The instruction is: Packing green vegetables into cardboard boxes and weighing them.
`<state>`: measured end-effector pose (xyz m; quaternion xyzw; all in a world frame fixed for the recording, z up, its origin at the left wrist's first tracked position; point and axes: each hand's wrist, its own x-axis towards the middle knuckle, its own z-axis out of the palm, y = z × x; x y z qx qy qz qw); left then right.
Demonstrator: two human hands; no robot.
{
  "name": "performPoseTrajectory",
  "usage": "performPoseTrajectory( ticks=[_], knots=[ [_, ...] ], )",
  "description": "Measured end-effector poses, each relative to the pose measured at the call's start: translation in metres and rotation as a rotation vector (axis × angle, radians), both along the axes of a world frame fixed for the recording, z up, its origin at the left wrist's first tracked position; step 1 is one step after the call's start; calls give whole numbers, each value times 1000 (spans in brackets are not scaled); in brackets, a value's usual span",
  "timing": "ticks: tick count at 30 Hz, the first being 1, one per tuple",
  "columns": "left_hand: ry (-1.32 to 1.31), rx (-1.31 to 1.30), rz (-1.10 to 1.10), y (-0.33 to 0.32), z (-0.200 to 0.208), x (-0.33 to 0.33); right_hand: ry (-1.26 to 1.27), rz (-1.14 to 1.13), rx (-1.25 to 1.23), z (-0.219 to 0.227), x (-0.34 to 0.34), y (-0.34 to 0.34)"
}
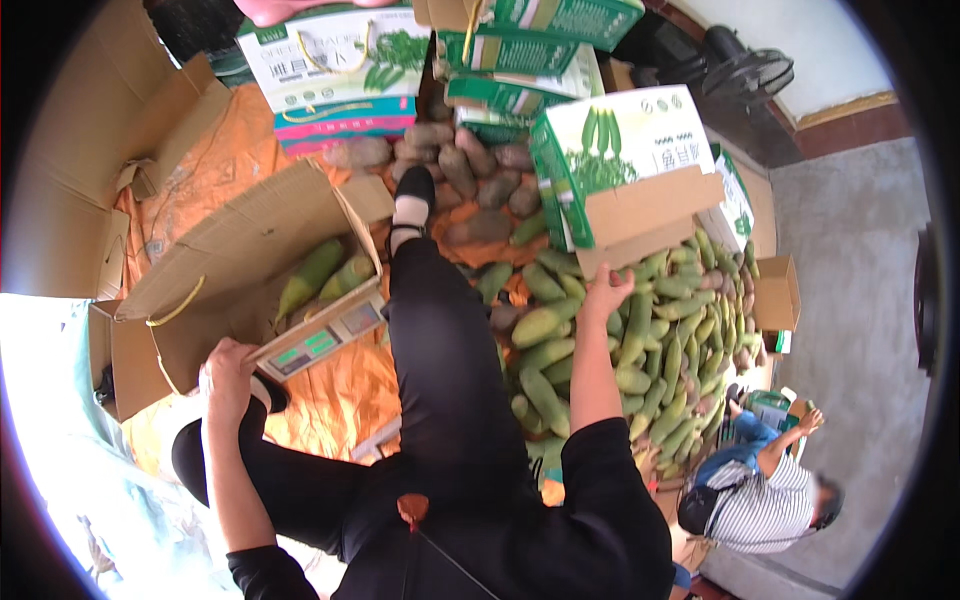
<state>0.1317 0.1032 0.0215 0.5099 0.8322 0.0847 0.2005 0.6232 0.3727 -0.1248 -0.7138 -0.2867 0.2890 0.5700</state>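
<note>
My left hand grips the near edge of an open brown cardboard box, at the corner beside a digital scale display. Inside that box lie a few green radishes. My right hand reaches out over a heap of green radishes. Its fingers close on the lower edge of an open flap of a white and green carton, which is tilted at the far side of the heap. A yellow cord handle hangs on the brown box.
Several dark reddish roots lie on an orange sheet. Stacked printed cartons stand at the back, near a black fan. Another person in a striped shirt sits at the right, beyond the heap. My leg stretches between box and heap.
</note>
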Motion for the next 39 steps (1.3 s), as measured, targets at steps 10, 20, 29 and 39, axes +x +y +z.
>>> performPoseTrajectory(
  ticks=[10,20,29,39],
  knots=[
    [-18,35,-38,7,-5,-3,-893,945,-1110,-72,37,-158],
    [-22,17,21,2,-10,-3,-1039,1159,-1318,-85,49,-183],
    [45,-18,-9,-2,-10,-6,-583,1058,-358,-21,-17,-102],
    [87,14,-47,-9,-21,-12,-145,1132,543,223,-198,-18]
  ],
)
